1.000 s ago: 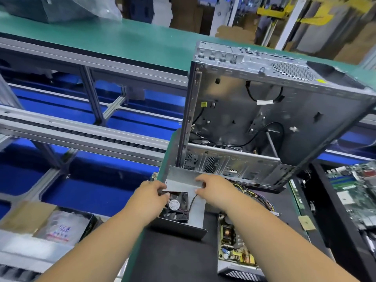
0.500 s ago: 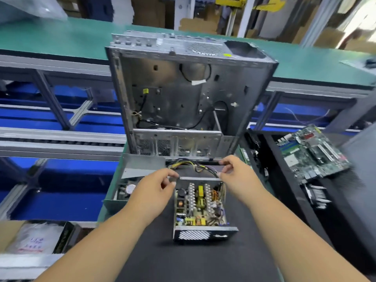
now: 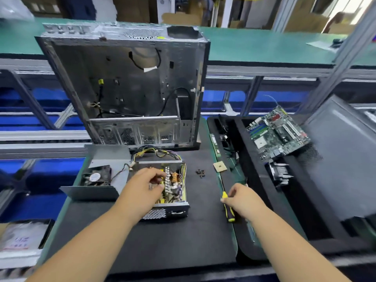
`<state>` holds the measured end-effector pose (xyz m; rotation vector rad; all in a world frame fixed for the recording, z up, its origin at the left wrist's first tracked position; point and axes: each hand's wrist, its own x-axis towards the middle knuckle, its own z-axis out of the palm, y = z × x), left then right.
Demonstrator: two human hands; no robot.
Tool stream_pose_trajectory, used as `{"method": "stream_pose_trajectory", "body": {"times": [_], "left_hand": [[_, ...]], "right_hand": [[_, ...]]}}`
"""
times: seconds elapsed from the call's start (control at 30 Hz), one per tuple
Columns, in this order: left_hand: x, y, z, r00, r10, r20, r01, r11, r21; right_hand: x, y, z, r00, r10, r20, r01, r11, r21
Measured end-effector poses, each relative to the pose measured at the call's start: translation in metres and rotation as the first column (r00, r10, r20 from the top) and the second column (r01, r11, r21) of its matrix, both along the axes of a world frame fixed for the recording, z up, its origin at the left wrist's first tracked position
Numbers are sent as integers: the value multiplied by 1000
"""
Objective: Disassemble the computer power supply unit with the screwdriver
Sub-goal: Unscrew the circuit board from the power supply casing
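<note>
The opened power supply unit lies on the black mat, its circuit board and yellow wires exposed. My left hand rests on the board with its fingers curled over the components. The removed grey cover with the black fan lies just left of the unit, joined to it by a thin wire. At the mat's right edge a yellow-and-black screwdriver lies under my right hand, whose fingers curl round the handle. Several small black screws lie loose on the mat to the right of the unit.
An empty metal computer case stands upright behind the unit. A CPU chip lies at the mat's right edge. A black tray on the right holds a motherboard and a heatsink. A grey panel leans at far right.
My right hand left the unit's far edge and moved right onto the screwdriver. My left hand shifted onto the circuit board. The view swung further right.
</note>
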<state>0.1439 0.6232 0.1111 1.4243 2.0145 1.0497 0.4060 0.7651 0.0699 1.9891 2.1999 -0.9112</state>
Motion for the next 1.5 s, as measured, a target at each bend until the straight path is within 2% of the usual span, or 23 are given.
{"method": "stream_pose_trajectory", "body": {"times": [0.17, 0.27, 0.47, 0.6, 0.67, 0.8, 0.9, 1.03, 1.1, 1.33, 1.5], "left_hand": [[18, -6, 5, 999, 24, -40, -23, 1000, 12], [22, -10, 10, 998, 45, -41, -45, 999, 4], [5, -14, 24, 990, 136, -34, -135, 991, 21], [-20, -10, 28, 978, 158, -134, -164, 986, -33], [-33, -4, 27, 962, 158, -222, -179, 981, -75], [-57, 10, 19, 913, 82, -400, -174, 964, -201], [-71, 22, 12, 888, -37, -459, -111, 950, -292], [-83, 32, 4, 888, -115, -445, -35, 948, -315], [-90, 36, 3, 892, -128, -433, -8, 954, -299], [-112, 43, 1, 890, -230, -395, 130, 956, -264], [-118, 42, 0, 880, -264, -395, 171, 952, -255]], "right_hand": [[2, -6, -2, 1000, 15, 19, -14, 1000, -19], [2, -4, 3, 1000, 4, -25, -5, 999, -48], [3, -1, 14, 969, -53, -242, 27, 994, -110], [-12, -2, 19, 868, -130, -479, 24, 975, -222], [-22, -6, 25, 832, -160, -532, 16, 964, -266], [-44, -14, 33, 842, -206, -498, 32, 942, -334], [-59, -26, 38, 836, -207, -508, 1, 926, -377], [-74, -41, 47, 875, -73, -479, -123, 923, -365], [-82, -47, 52, 887, -69, -456, -126, 915, -383], [-96, -56, 65, 931, -149, -333, 12, 925, -379], [-102, -63, 67, 952, -189, -242, 107, 943, -317]]}}
